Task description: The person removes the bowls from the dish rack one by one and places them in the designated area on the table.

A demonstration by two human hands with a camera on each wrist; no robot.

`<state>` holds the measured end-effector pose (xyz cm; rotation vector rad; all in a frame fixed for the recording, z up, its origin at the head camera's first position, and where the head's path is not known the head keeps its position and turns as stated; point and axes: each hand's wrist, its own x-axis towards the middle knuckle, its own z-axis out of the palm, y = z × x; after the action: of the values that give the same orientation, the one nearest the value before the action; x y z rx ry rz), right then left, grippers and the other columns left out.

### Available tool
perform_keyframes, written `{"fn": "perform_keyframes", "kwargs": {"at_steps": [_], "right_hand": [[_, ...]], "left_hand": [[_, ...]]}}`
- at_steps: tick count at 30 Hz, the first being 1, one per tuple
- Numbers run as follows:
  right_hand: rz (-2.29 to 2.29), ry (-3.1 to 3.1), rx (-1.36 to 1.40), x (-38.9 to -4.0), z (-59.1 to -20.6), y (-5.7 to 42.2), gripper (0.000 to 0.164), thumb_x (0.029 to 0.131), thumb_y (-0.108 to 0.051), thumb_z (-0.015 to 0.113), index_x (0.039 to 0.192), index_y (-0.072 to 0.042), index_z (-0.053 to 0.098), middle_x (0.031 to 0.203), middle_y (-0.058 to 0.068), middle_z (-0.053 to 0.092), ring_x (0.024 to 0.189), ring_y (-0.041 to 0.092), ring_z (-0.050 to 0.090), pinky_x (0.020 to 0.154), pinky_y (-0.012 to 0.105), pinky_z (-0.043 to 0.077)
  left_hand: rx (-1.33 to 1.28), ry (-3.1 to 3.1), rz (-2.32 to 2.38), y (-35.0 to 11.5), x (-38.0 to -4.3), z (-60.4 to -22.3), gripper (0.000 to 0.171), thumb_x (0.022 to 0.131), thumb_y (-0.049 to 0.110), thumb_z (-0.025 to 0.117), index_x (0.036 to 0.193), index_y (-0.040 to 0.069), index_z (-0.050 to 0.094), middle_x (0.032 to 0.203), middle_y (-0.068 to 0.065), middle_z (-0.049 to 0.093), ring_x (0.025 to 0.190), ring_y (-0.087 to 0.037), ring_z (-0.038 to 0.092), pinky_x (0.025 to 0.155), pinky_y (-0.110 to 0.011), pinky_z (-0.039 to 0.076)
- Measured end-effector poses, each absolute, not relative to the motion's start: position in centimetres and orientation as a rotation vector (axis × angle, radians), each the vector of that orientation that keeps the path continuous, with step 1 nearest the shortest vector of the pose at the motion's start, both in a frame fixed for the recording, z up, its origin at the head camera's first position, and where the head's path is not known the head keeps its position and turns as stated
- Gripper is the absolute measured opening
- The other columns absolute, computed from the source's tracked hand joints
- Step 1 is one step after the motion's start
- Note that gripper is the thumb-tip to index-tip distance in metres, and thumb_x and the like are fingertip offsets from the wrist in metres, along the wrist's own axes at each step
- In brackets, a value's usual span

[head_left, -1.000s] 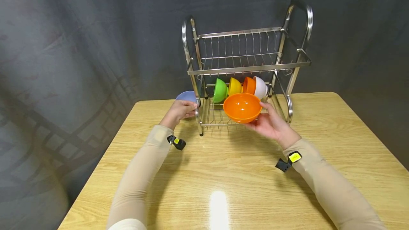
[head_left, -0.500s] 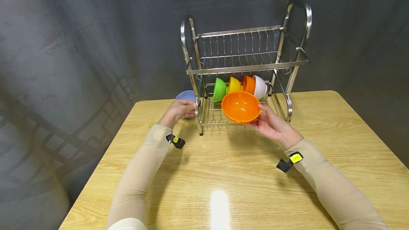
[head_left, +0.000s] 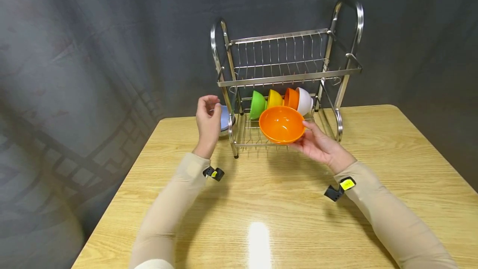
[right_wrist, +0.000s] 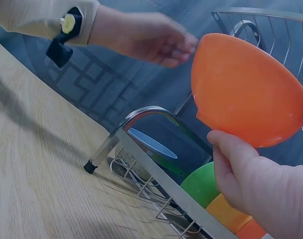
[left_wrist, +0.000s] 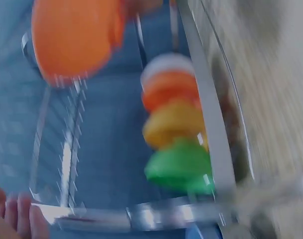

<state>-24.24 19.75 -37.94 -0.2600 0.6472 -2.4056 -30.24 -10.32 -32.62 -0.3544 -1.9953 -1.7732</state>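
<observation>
My right hand (head_left: 317, 146) holds an orange bowl (head_left: 282, 124) by its side, thumb at the rim, in front of the rack's lower tier. The bowl's inside faces the head camera; its outer wall (right_wrist: 246, 89) shows in the right wrist view. My left hand (head_left: 209, 117) is raised beside the rack's left end, fingers loosely bent, with nothing in them. Just right of it, partly hidden by the hand and the rack's leg, is a light blue bowl (head_left: 225, 119). Green (head_left: 257, 105), yellow (head_left: 274, 99), orange (head_left: 291, 98) and white (head_left: 304, 101) bowls stand on edge in a row on the lower tier.
The two-tier metal dish rack (head_left: 289, 80) stands on the wooden table (head_left: 298, 211) near its far edge. Its curved side tubes rise at both ends. A dark curtain (head_left: 149, 32) hangs behind the table.
My left hand has let go of the light blue bowl and lifted away from it. My right hand and the orange bowl have barely moved.
</observation>
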Motion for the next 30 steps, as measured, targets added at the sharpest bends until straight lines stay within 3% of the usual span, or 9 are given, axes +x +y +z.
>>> {"fn": "perform_keyframes", "kwargs": {"at_steps": [4, 7, 12, 17, 21, 26, 30], "right_hand": [[-2.408, 0.684, -0.283, -24.3, -37.7, 19.8, 0.041, 0.103, -0.024, 0.041, 0.138, -0.009, 0.025, 0.133, 0.02, 0.044, 0.118, 0.033, 0.057, 0.106, 0.037, 0.046], [-2.405, 0.715, -0.309, -24.2, -37.7, 19.7, 0.041, 0.104, -0.024, 0.04, 0.138, -0.01, 0.023, 0.132, 0.019, 0.044, 0.118, 0.032, 0.057, 0.104, 0.037, 0.047], [-2.381, 0.72, -0.312, -24.1, -37.8, 19.7, 0.036, 0.104, -0.025, 0.037, 0.135, -0.006, 0.033, 0.131, 0.018, 0.046, 0.118, 0.031, 0.057, 0.104, 0.037, 0.047], [-2.362, 0.654, -0.328, -24.2, -38.1, 19.9, 0.037, 0.105, -0.026, 0.033, 0.132, -0.005, 0.045, 0.133, 0.019, 0.047, 0.12, 0.032, 0.056, 0.106, 0.037, 0.045], [-2.35, 0.643, -0.359, -24.3, -38.2, 20.0, 0.038, 0.105, -0.026, 0.032, 0.134, -0.005, 0.044, 0.134, 0.019, 0.046, 0.121, 0.032, 0.055, 0.107, 0.037, 0.044], [-2.274, 0.922, -0.365, -24.2, -37.3, 20.1, 0.036, 0.105, -0.031, 0.034, 0.134, -0.011, 0.036, 0.131, 0.015, 0.048, 0.119, 0.028, 0.055, 0.106, 0.038, 0.046], [-2.153, 1.323, -0.475, -23.2, -35.2, 21.3, 0.03, 0.106, -0.027, 0.034, 0.129, -0.013, 0.047, 0.125, 0.009, 0.058, 0.115, 0.023, 0.059, 0.102, 0.037, 0.049]], "left_hand": [[-0.575, -2.183, -2.084, -8.0, -28.7, -32.4, 0.027, 0.098, 0.008, 0.052, 0.118, -0.01, 0.054, 0.1, -0.014, 0.061, 0.092, -0.032, 0.061, 0.088, -0.041, 0.056], [-0.531, -2.429, -2.442, -6.8, -28.4, -32.8, 0.041, 0.102, 0.021, 0.049, 0.129, -0.01, 0.05, 0.108, -0.013, 0.063, 0.095, -0.023, 0.063, 0.103, -0.046, 0.048], [-0.394, -2.456, -2.879, -6.2, -28.6, -33.9, 0.05, 0.105, 0.03, 0.042, 0.138, -0.007, 0.043, 0.115, -0.019, 0.061, 0.094, -0.021, 0.065, 0.109, -0.047, 0.041], [-0.389, -2.392, -3.077, -6.1, -28.9, -34.4, 0.055, 0.104, 0.034, 0.04, 0.144, -0.004, 0.035, 0.134, -0.023, 0.049, 0.118, -0.032, 0.053, 0.114, -0.044, 0.035], [-0.4, -2.326, -3.18, -6.2, -29.0, -34.6, 0.057, 0.105, 0.034, 0.038, 0.146, -0.005, 0.031, 0.145, -0.025, 0.038, 0.131, -0.036, 0.042, 0.116, -0.043, 0.031], [-0.355, -2.191, -3.275, -6.3, -28.9, -35.1, 0.055, 0.104, 0.032, 0.039, 0.146, -0.004, 0.032, 0.127, -0.016, 0.052, 0.117, -0.028, 0.052, 0.116, -0.041, 0.031], [-0.324, -2.097, -3.34, -6.4, -28.8, -35.3, 0.056, 0.103, 0.032, 0.042, 0.145, -0.004, 0.035, 0.117, -0.013, 0.058, 0.109, -0.025, 0.057, 0.116, -0.041, 0.031]]}}
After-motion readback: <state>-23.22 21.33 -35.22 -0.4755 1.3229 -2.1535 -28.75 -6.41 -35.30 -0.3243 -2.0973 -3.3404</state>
